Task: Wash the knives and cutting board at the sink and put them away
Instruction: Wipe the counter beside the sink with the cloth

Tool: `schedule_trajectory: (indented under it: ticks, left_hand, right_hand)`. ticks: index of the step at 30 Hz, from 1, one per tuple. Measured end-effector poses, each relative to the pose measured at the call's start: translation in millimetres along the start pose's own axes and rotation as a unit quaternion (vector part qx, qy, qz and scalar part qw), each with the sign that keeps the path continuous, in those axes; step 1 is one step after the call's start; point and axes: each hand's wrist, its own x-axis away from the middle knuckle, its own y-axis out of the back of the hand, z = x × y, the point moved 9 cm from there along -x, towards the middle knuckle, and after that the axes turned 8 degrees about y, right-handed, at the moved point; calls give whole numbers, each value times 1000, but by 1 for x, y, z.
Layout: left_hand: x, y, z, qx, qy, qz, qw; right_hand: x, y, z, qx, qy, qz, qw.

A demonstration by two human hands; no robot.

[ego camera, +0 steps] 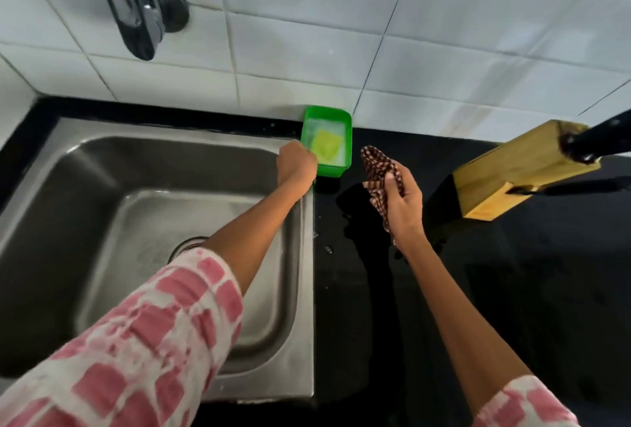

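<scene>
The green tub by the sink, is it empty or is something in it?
Not empty. The green tub holds whitish soapy water and a yellow sponge, and the left hand grips its near edge.

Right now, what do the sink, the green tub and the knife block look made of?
Sink: brushed stainless steel, by its dull grey sheen and soft reflections. Green tub: likely plastic, bright, glossy, slightly translucent at the rim. Knife block: wood, pale yellow with visible grain, apparently smooth-finished.
</scene>
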Motion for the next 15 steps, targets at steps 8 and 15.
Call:
schedule_trajectory:
  ticks: [8, 15]
  left_hand:
    - [5, 33, 0, -17, -51, -85, 995]
    - [1, 57, -15, -5, -71, -115, 991]
  right_hand:
    - [23, -38, -19, 462, 11, 104, 881]
    - [-57, -96, -22, 446, 73, 163, 877]
